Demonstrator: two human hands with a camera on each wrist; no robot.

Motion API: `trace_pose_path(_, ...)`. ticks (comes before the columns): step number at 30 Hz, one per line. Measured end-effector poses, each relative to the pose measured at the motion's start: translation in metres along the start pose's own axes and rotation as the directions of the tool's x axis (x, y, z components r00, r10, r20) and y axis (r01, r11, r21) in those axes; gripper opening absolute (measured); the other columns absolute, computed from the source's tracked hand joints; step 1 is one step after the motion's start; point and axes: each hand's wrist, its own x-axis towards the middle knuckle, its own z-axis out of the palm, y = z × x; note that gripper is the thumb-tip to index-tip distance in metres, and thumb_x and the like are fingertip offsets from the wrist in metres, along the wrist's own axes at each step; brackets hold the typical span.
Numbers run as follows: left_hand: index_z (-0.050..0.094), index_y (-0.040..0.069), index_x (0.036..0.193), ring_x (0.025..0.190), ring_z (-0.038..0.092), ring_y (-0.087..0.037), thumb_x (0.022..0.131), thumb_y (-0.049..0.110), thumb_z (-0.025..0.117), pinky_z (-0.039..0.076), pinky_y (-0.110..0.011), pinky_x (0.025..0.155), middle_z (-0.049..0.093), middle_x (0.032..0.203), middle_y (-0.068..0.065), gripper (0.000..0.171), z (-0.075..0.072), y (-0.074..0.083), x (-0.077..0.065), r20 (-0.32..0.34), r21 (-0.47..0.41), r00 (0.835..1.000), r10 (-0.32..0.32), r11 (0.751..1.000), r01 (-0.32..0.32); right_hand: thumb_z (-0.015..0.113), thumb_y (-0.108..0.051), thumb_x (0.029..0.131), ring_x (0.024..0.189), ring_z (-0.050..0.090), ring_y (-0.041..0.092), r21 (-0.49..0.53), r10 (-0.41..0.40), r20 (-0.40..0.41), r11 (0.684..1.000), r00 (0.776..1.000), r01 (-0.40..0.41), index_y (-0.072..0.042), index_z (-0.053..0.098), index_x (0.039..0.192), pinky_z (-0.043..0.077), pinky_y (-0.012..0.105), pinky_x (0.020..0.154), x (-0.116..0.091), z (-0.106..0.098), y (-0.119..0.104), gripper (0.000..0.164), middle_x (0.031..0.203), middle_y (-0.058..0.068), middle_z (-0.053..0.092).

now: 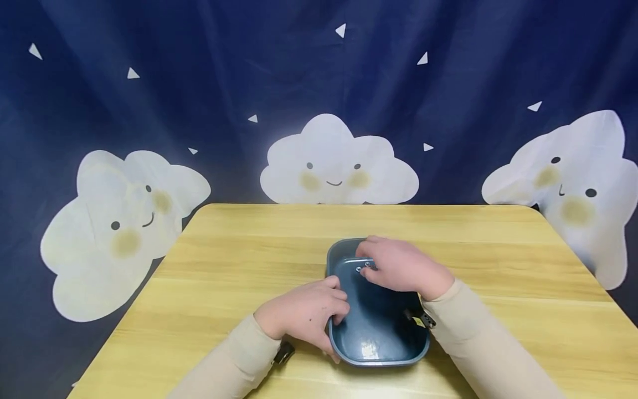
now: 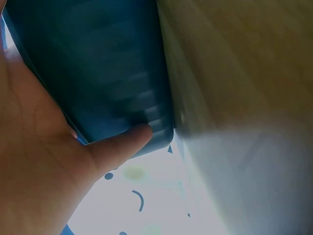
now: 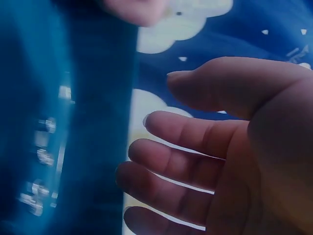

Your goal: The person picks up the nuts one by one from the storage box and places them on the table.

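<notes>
A deep, blue-grey square pan [image 1: 379, 332] with rounded corners sits on the table in the head view. Small metal rivets [image 1: 359, 269] show inside its far end, just under an inner lip. My left hand [image 1: 309, 310] grips the pan's left wall, fingers bent over the rim. In the left wrist view the thumb [image 2: 122, 147] lies along the outer side, and the other fingers are mostly hidden. Over the far right part of the pan is my right hand [image 1: 399, 266]. Its fingers [image 3: 171, 186] are loosely bent beside the pan wall [image 3: 98, 98] in the right wrist view, holding nothing.
The light wooden table [image 1: 224, 260] spreads out on both sides of the pan. Behind it hangs a dark blue curtain [image 1: 299, 55] printed with white smiling clouds. A small black device [image 1: 284, 352] is strapped at the left wrist, another [image 1: 426, 320] at the right.
</notes>
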Motion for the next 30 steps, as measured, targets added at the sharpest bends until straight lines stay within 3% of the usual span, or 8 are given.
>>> trace_pose_path(8, 0.05, 0.025, 0.073, 0.081, 0.034, -0.008, 0.06, 0.073, 0.084, 0.03, -0.018, 0.072, 0.043, 0.076, 0.018, 0.06, -0.001, 0.002, 0.0, 0.004, -0.011, 1.0, -0.003, 1.0, 0.003, 0.07, -0.022, 0.091, 0.081, 0.057, 0.015, -0.046, -0.022, 0.092, 0.999, 0.996, 0.026, -0.009, 0.069, 0.115, 0.05, 0.036, 0.076, 0.01, 0.023, 0.006, 0.028, 0.101, -0.001, 0.058)
trace_pose_path(22, 0.05, 0.025, 0.074, 0.081, 0.034, -0.008, 0.06, 0.073, 0.083, 0.031, -0.018, 0.073, 0.043, 0.077, 0.018, 0.06, -0.002, 0.0, 0.001, 0.007, -0.006, 1.0, -0.003, 1.0, 0.003, 0.07, -0.018, 0.089, 0.093, 0.06, 0.019, -0.061, -0.039, 0.215, 0.997, 0.976, 0.053, -0.007, 0.068, 0.126, 0.051, 0.039, 0.084, 0.011, 0.029, 0.009, 0.039, 0.113, 0.004, 0.061)
trace_pose_path(30, 0.051, 0.024, 0.074, 0.081, 0.034, -0.008, 0.06, 0.073, 0.084, 0.031, -0.017, 0.072, 0.043, 0.076, 0.018, 0.06, -0.002, 0.001, 0.0, 0.006, -0.011, 1.0, -0.01, 1.0, 0.01, 0.072, -0.014, 0.086, 0.089, 0.058, 0.016, -0.051, -0.069, 0.225, 0.995, 0.972, 0.082, -0.01, 0.071, 0.115, 0.051, 0.037, 0.083, 0.012, 0.033, 0.012, 0.029, 0.105, 0.001, 0.062)
